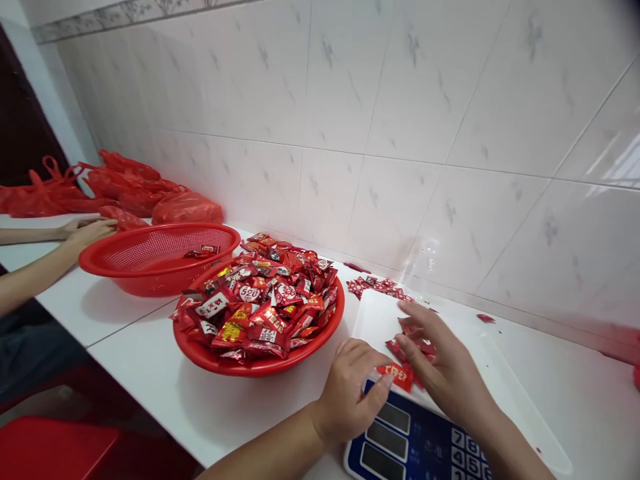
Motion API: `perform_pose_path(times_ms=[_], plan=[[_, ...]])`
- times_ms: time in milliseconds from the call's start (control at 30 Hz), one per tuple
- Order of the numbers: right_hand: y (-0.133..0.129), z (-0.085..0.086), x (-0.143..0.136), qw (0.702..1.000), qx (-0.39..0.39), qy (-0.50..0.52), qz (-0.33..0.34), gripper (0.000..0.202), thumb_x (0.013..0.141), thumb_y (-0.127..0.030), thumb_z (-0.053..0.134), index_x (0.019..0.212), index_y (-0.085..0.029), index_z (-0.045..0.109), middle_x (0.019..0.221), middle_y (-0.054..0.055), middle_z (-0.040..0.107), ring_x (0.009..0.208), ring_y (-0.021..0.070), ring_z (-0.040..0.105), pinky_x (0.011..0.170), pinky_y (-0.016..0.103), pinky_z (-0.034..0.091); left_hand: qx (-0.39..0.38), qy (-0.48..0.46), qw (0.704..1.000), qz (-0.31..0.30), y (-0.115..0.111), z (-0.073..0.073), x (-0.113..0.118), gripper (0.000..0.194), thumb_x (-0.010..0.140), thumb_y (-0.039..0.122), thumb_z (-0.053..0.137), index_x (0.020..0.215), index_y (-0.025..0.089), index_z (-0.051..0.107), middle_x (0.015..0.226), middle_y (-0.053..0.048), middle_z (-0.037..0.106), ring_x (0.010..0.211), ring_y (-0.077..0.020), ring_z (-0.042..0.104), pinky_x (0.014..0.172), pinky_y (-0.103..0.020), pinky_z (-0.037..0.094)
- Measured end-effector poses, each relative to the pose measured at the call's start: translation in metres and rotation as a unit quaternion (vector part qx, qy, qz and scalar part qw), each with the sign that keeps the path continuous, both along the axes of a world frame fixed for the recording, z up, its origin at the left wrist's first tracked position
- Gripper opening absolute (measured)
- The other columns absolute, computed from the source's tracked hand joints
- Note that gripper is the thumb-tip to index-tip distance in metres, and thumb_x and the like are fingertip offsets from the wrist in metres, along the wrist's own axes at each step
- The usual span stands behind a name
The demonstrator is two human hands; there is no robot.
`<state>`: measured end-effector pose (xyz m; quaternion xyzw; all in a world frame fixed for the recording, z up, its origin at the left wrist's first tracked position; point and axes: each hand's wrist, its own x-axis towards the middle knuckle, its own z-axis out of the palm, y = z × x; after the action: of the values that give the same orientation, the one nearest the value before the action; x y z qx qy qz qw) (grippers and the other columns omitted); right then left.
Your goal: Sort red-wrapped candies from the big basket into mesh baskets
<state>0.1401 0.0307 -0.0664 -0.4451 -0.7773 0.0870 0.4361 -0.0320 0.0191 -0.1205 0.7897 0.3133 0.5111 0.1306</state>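
Observation:
My left hand (353,390) is closed at the front edge of a white scale tray (373,310), its thumb and fingers on a red candy packet (396,375). My right hand (440,363) hovers over the tray with its fingers apart, above several small red packets (425,347). Below the tray shows the scale's blue panel (425,440) with displays and number keys. To the left stands a red basin (205,363) heaped with red wrapped candies (270,307).
A red perforated basket (160,283) holding a few packets is at the left, near another person's hands (90,230). Red plastic bags (185,208) lie behind it. Loose packets (380,287) lie along the tiled wall. A red stool (55,447) stands at lower left.

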Motion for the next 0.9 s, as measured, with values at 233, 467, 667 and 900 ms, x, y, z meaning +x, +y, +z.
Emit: perform_pose_path(times_ms=[233, 467, 667, 900], plan=[[0.064, 0.012, -0.053, 0.97, -0.018, -0.225, 0.089, 0.032, 0.093, -0.027, 0.046, 0.122, -0.026, 0.059, 0.132, 0.006, 0.055, 0.119, 0.0208, 0.053, 0.099, 0.038, 0.045, 0.03, -0.019, 0.999, -0.039, -0.002, -0.003, 0.001, 0.016, 0.086, 0.024, 0.049, 0.089, 0.017, 0.063, 0.084, -0.008, 0.066, 0.084, -0.0217, 0.057, 0.083, -0.039, 0.041], [0.103, 0.027, -0.095, 0.954, -0.007, -0.282, 0.106, 0.031, 0.093, -0.026, 0.047, 0.119, -0.025, 0.062, 0.123, 0.005, 0.062, 0.11, 0.0206, 0.057, 0.092, 0.034, 0.046, 0.036, -0.056, 0.997, -0.031, -0.001, -0.003, -0.002, 0.013, 0.085, 0.021, 0.049, 0.083, 0.018, 0.061, 0.077, -0.006, 0.064, 0.078, -0.02, 0.055, 0.078, -0.037, 0.042], [0.12, 0.033, -0.114, 0.934, 0.003, -0.342, 0.108, 0.03, 0.088, -0.015, 0.047, 0.103, -0.026, 0.07, 0.11, 0.002, 0.068, 0.108, 0.0213, 0.057, 0.086, 0.03, 0.045, 0.046, -0.073, 0.995, -0.049, -0.001, -0.001, -0.002, 0.015, 0.087, 0.02, 0.047, 0.084, 0.018, 0.061, 0.075, -0.006, 0.065, 0.073, -0.0184, 0.055, 0.075, -0.035, 0.043], [0.113, 0.037, -0.122, 0.928, 0.011, -0.361, 0.094, 0.021, 0.087, -0.016, 0.049, 0.087, -0.022, 0.068, 0.095, 0.004, 0.07, 0.094, 0.0189, 0.06, 0.072, 0.028, 0.042, 0.04, -0.073, 0.995, -0.051, 0.0, -0.001, -0.003, 0.02, 0.089, 0.023, 0.044, 0.08, 0.018, 0.061, 0.071, -0.006, 0.065, 0.07, -0.0184, 0.055, 0.075, -0.036, 0.043]])
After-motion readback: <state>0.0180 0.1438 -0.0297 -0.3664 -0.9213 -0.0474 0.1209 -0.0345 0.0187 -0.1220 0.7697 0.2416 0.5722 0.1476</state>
